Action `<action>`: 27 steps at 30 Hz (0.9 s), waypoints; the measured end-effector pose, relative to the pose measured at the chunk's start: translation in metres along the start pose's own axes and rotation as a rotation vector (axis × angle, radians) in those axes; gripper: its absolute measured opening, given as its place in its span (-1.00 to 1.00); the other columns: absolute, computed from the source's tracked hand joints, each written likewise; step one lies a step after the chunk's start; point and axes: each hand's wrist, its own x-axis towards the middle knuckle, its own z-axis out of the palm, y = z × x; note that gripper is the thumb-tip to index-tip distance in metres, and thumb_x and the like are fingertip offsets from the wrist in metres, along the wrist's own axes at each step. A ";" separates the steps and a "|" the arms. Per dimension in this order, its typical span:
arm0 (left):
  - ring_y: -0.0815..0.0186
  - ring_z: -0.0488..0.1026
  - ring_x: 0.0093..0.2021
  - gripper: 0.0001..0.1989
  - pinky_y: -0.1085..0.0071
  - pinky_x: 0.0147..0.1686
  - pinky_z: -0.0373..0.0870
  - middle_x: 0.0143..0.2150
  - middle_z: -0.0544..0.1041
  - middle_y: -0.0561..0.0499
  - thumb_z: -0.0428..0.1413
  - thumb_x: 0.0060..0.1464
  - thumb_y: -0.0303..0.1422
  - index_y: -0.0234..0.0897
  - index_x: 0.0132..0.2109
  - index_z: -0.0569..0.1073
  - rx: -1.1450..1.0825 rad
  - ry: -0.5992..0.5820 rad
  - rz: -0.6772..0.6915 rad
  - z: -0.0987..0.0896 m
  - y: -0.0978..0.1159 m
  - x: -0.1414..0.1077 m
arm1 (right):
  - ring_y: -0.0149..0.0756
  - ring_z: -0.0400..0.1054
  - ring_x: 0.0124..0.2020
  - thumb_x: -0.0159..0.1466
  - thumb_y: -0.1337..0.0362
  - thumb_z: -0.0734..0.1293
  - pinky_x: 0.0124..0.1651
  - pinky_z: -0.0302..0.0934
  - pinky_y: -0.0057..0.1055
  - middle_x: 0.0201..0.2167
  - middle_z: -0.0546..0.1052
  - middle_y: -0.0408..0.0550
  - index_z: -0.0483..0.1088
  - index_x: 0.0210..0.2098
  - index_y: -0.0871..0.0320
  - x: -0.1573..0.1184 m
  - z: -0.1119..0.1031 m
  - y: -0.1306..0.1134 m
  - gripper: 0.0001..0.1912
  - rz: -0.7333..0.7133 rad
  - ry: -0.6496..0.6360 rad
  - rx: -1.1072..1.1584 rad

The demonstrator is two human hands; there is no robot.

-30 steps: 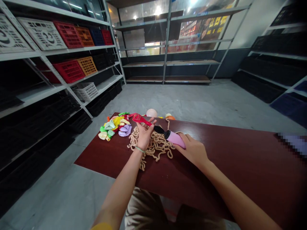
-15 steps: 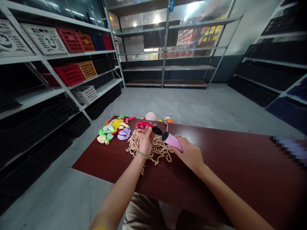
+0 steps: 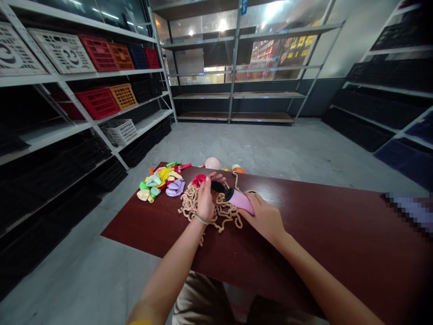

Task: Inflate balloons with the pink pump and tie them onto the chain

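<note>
My right hand (image 3: 265, 216) is wrapped round a pink tool (image 3: 242, 201) with a black head, which points left toward my left hand (image 3: 206, 201). The fingers of my left hand are spread around the black end, palm facing it. A red balloon (image 3: 199, 180) lies just beyond my left thumb; whether the hand touches it cannot be made out. Under both hands a tangled beige cord (image 3: 189, 201) lies on the dark red table (image 3: 321, 234). Left of the cord is a heap of uninflated balloons (image 3: 164, 177) in green, yellow, purple and red.
Beyond the table's far edge a pale pink balloon (image 3: 212, 163) and an orange one (image 3: 238, 169) show. A blurred purple item (image 3: 411, 211) is at the right edge. Shelves with crates (image 3: 98, 103) stand at the left, more shelving behind and right.
My left hand has turned and its fingers have spread beside the black head. The pink tool has moved slightly left with my right hand.
</note>
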 end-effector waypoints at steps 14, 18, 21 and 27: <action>0.46 0.25 -0.61 -0.68 0.49 -0.60 0.24 -0.54 0.28 0.15 0.06 0.21 -0.05 -0.18 -0.31 0.23 -0.062 0.190 0.286 0.013 0.010 0.004 | -0.08 0.37 -0.02 0.31 0.19 0.26 -0.07 0.25 -0.25 0.07 0.44 0.08 0.05 0.36 0.00 0.001 0.013 0.002 -0.35 -0.196 -0.036 0.050; 0.49 0.16 -0.67 -0.72 0.51 -0.66 0.11 -0.58 0.23 0.20 0.05 0.20 -0.14 -0.19 -0.34 0.19 -0.044 0.331 0.345 -0.003 0.042 0.024 | -0.13 0.38 -0.11 0.30 0.17 0.27 -0.16 0.19 -0.32 -0.05 0.49 0.02 0.14 0.33 -0.03 0.001 0.013 0.021 -0.39 -0.214 -0.047 -0.070; 0.51 0.15 -0.68 -0.73 0.53 -0.66 0.09 -0.59 0.21 0.21 0.06 0.17 -0.18 -0.21 -0.37 0.18 -0.011 0.353 0.322 -0.012 0.071 0.035 | -0.12 0.37 -0.10 0.29 0.19 0.28 -0.15 0.16 -0.31 -0.01 0.48 0.04 0.21 0.29 0.01 0.002 0.016 0.032 -0.43 -0.233 -0.022 -0.106; 0.54 0.09 -0.68 -0.76 0.55 -0.68 0.01 -0.61 0.14 0.23 0.08 0.15 -0.28 -0.23 -0.39 0.19 -0.033 0.324 0.307 -0.013 0.084 0.037 | -0.13 0.37 -0.10 0.25 0.16 0.31 -0.15 0.15 -0.32 -0.02 0.49 0.08 0.30 0.17 0.09 0.000 0.017 0.035 -0.50 -0.195 -0.027 -0.055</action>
